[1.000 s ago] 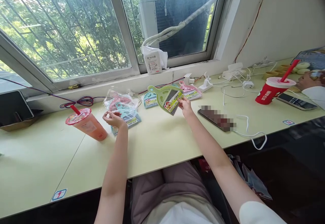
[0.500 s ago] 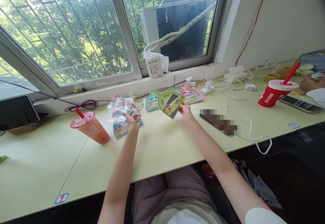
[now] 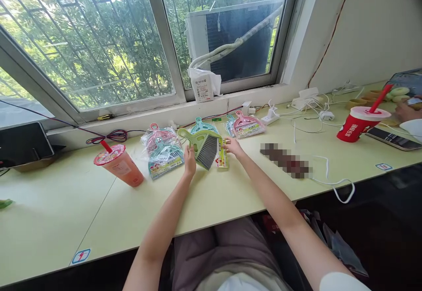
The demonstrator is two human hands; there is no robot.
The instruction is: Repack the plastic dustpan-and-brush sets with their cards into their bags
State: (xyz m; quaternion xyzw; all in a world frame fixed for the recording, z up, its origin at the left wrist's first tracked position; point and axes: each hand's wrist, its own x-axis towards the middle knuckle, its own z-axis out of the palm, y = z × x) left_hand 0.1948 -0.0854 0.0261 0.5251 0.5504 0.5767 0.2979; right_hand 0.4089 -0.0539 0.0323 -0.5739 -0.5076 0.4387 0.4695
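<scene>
A green mini dustpan and brush set (image 3: 205, 149) is tilted above the table, its grey bristles facing me. My left hand (image 3: 190, 160) is closed around its left edge. A yellow printed label card (image 3: 222, 158) hangs beside the bristles, with my right hand (image 3: 232, 147) pinching it near the top. Behind the green set lies a blue dustpan set (image 3: 203, 126). To the left, a blue packaged set (image 3: 165, 155) and a pink one (image 3: 158, 135) lie in clear plastic. A pink dustpan set (image 3: 246, 125) rests at the back right.
An orange drink cup (image 3: 121, 168) stands at left, and a red cup (image 3: 361, 124) at right near another person's hand (image 3: 408, 108). A blurred-out flat item (image 3: 285, 161) and a white cable (image 3: 343, 181) lie on the right. Chargers (image 3: 305, 97) and wires line the back.
My left hand has moved right from the plastic-wrapped sets and taken hold of the green set. The label card, across the bristles before, now hangs at their right in my right hand.
</scene>
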